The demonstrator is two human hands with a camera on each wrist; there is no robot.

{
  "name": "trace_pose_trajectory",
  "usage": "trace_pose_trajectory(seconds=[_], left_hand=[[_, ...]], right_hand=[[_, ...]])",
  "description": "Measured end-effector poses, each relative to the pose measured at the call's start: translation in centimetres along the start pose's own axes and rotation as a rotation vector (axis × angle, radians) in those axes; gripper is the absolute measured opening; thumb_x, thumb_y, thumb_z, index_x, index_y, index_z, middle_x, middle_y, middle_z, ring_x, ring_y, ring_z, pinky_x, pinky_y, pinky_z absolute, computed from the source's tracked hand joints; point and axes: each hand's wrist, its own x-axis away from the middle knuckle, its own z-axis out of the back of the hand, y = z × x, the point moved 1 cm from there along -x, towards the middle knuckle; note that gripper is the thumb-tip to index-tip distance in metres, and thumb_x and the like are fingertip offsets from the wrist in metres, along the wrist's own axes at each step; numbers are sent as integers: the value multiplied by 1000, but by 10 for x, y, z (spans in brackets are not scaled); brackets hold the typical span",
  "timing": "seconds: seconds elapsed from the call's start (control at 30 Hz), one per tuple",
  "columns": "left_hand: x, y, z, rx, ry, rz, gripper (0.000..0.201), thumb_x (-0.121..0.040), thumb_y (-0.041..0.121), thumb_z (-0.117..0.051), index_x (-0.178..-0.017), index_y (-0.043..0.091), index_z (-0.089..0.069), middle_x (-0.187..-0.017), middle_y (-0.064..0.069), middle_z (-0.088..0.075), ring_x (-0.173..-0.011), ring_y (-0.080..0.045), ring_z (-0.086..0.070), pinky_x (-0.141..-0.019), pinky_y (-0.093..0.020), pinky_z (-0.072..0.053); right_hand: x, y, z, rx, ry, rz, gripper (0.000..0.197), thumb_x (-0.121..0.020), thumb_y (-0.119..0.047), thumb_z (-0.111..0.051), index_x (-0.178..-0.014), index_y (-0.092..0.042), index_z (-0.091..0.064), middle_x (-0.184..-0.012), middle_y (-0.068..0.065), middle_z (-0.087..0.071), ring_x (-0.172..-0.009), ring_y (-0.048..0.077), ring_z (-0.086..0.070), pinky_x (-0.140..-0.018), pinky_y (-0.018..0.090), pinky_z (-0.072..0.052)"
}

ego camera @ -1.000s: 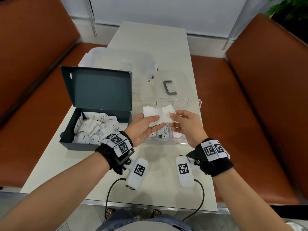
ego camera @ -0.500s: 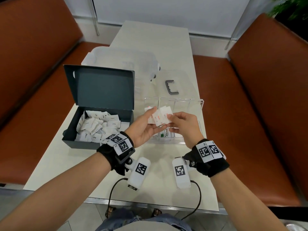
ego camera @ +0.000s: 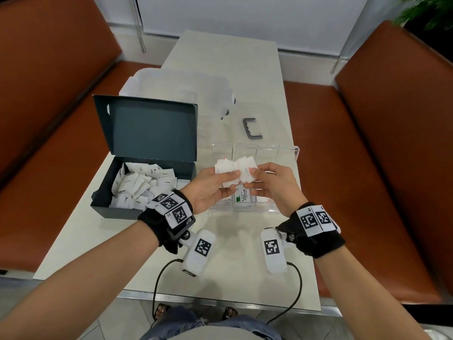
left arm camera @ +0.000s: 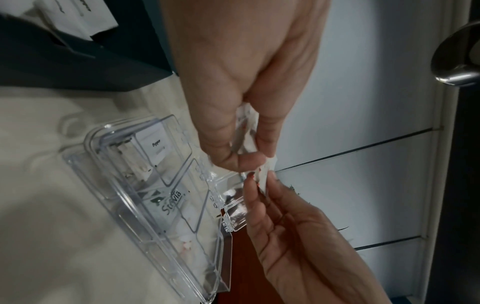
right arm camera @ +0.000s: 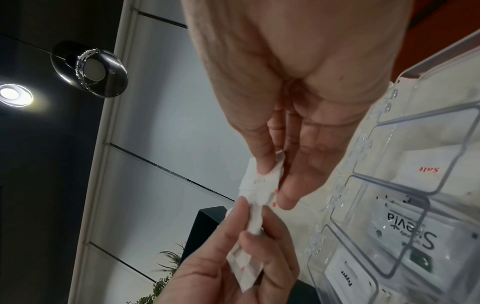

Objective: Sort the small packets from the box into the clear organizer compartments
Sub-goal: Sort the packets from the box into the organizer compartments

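Over the clear organizer (ego camera: 289,153) both hands work one bundle of small white packets with red print (ego camera: 226,166). My left hand (ego camera: 231,180) grips the bundle between thumb and fingers. My right hand (ego camera: 248,177) pinches the packet at the bundle's right edge (ego camera: 246,165). The right wrist view shows that pinch on the packet (right arm camera: 255,181), with the left hand (right arm camera: 249,232) below. Organizer (right arm camera: 363,181) compartments hold Salt (right arm camera: 428,168), Stevia (right arm camera: 402,230) and Pepper (right arm camera: 348,277) packets. The open dark box (ego camera: 103,204) at left is full of white packets (ego camera: 142,185).
The box lid (ego camera: 147,128) stands upright behind the box. A translucent bin (ego camera: 176,94) sits further back, and a grey handle (ego camera: 252,128) lies on a clear lid. Brown bench seats (ego camera: 355,180) flank the narrow table (ego camera: 232,69). Camera cables hang off the near edge.
Both hands stayed above the organizer with the bundle. The right hand's fingers have shifted their pinch along the packet at the bundle's right edge; the packets are a little more spread apart.
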Motion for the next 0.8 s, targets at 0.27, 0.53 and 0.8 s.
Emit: trace_pose_trajectory(seconds=[0.27, 0.53, 0.8], left_hand=[[-1, 6, 1, -24, 0, 3, 17, -97, -1, -45, -105, 0, -60, -104, -19, -71, -85, -22, -73, -62, -22, -57], [5, -2, -12, -197, -130, 18, 29, -101, 26, -49, -117, 5, -60, -104, -13, -72, -87, -21, -72, -68, -26, -59], [0, -2, -13, -124, -60, -5, 23, -100, 10, -51, -118, -4, -56, -96, -15, -72, -73, -19, -72, -67, -27, -60]], right_hand=[[-2, -8, 18, 197, -18, 45, 18, -91, -13, -64, -104, -1, -64, -88, 15, -71, -62, 17, -68, -54, 24, -55], [-1, -14, 20, 371, -95, 191, 24, -91, -3, -62, -113, -7, -70, -101, 25, -67, -79, 22, -67, -63, 27, -58], [-5, -5, 19, 775, -148, 257, 55, -78, -28, -78, -130, -26, -59, -106, -4, -63, -84, 5, -61, -79, 18, -48]])
